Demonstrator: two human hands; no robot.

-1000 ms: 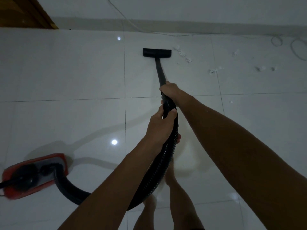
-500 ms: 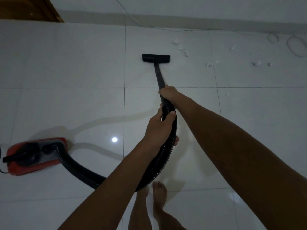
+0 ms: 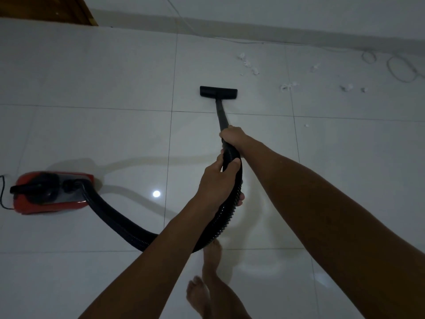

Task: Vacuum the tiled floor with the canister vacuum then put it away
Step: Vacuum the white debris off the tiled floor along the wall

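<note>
Red canister vacuum [image 3: 51, 194] at left edge of frame, mid-height, flat on tiled floor [image 3: 92, 77]; thin black cord at its far-left end. Ribbed black hose [image 3: 119, 221] out of canister's right end, sagging down to lower ctr, then curving up to the hands. Left hand [image 3: 217, 183] wrapped round hose, thumb on top, fingertips showing on far side. Bare feet [image 3: 199, 293] at bottom ctr. Black wand [image 3: 221, 115] w/ floor nozzle [image 3: 218, 91] flat on a tile, upper ctr. Right hand [image 3: 233, 137] just above left hand, gripping where wand meets hose. White debris bits [image 3: 249, 64] upper right, near wall; loose cable loops [image 3: 401, 69] far upper right.
</note>
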